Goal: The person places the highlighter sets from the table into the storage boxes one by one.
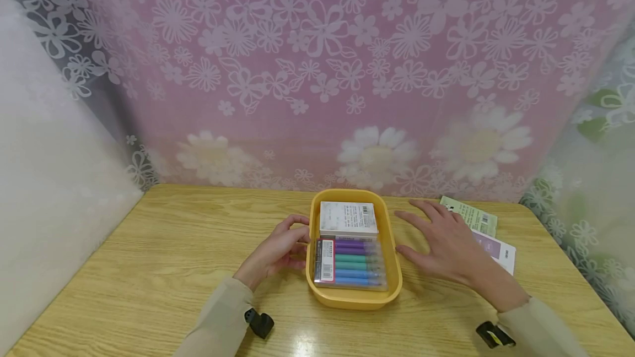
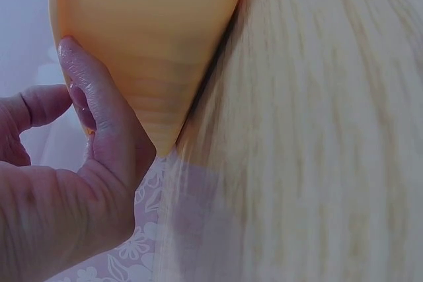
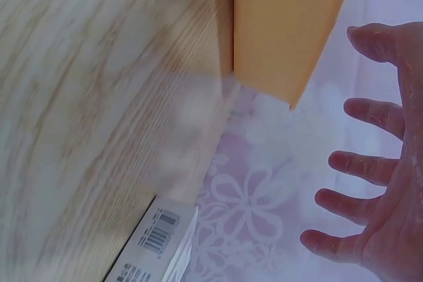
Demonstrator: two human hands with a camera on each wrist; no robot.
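A yellow plastic tray [image 1: 354,297] stands on the wooden table. In it lie a white box [image 1: 347,218] with printed text and, nearer me, a clear pack of pens [image 1: 357,266] in purple, green and blue. My left hand [image 1: 280,249] is at the tray's left side with loosely bent fingers; in the left wrist view its digits touch the tray near the rim. On the other side my right hand [image 1: 439,241] hovers apart from the tray, its fingers spread and nothing in them, as the right wrist view [image 3: 390,163] also shows.
To the right, partly behind my right hand, lie a green printed box [image 1: 478,218] and a white and purple box [image 1: 503,252]. A pink flowered curtain [image 1: 297,98] hangs along the table's [image 1: 198,225] back edge. Pale sheets hang at both sides.
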